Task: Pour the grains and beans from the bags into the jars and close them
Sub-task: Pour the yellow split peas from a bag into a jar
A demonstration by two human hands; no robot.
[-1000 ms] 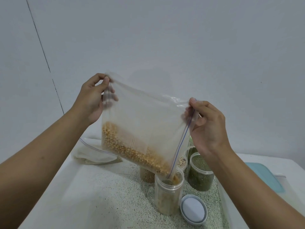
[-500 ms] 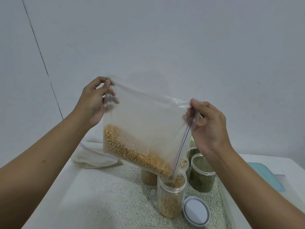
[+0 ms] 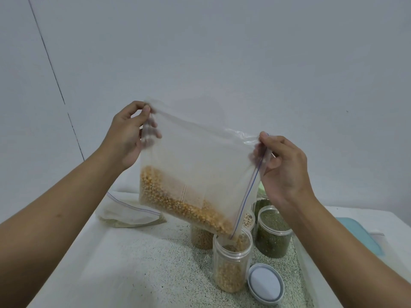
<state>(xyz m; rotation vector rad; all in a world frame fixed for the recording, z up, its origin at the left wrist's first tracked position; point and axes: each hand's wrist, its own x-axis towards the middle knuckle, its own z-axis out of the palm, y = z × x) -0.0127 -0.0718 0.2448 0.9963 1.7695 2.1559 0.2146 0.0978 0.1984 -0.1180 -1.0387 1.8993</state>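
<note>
I hold a clear zip bag [image 3: 200, 165] of yellow corn kernels tilted above the table. My left hand [image 3: 126, 134] pinches its upper left corner and my right hand [image 3: 282, 165] pinches the open zip edge at the right. The bag's lower right corner sits over the mouth of an open clear jar [image 3: 232, 261], and kernels fall into it; the jar is about half full. Its grey-rimmed lid [image 3: 265, 284] lies flat to the right of the jar.
A jar of green beans [image 3: 272, 234] stands right of the corn jar, with other filled jars [image 3: 201, 237] behind it. An emptied zip bag [image 3: 129, 213] lies at the back left. A teal lid [image 3: 360, 234] lies at the right on the speckled table [image 3: 144, 263].
More kernels have run from the bag into the jar, and the level in the jar has risen. Both hands keep their grip on the bag with little movement.
</note>
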